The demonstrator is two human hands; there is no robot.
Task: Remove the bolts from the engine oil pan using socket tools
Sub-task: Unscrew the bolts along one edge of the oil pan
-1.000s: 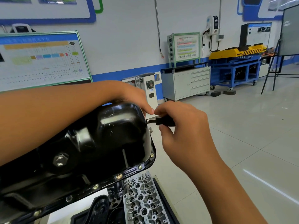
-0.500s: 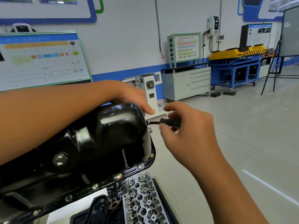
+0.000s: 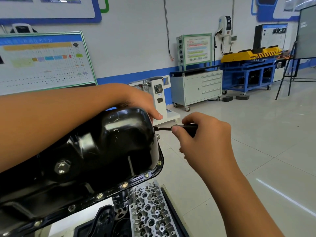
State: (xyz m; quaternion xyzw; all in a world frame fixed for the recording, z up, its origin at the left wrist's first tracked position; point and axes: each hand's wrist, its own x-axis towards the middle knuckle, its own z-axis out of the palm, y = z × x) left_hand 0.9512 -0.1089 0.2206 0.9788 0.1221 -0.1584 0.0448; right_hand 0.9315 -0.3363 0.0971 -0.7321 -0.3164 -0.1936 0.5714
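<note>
**A:** Where did we have the oil pan?

**B:** It filled the lower left of the view, from about seven o'clock up toward the centre. It was glossy black, tilted, with its rounded end pointing toward three o'clock. A row of bolts sat along its lower flange, running from the seven o'clock corner up to the right end, and a larger hex plug showed on its side wall.

**A:** And our left hand?

**B:** We had the forearm laid across the top of the pan, coming in from nine o'clock. The hand draped over the rounded end, fingers curled down against the far side, the thumb tip pressed on the pan's edge just above the tool.

**A:** The right hand?

**B:** It came up from five o'clock. We pinched the black handle of the socket driver between thumb and curled fingers. The driver lay roughly level, its thin metal shaft pointing to nine o'clock, its tip at the end of the pan; the bolt it met was hidden from us. Another bolt stood just below the shaft, at six o'clock from it.

**A:** Anything beneath?

**B:** A bare cylinder head lay at six o'clock, under the pan's flange. At one o'clock, well apart, stood a grey cabinet and a blue bench.
</note>
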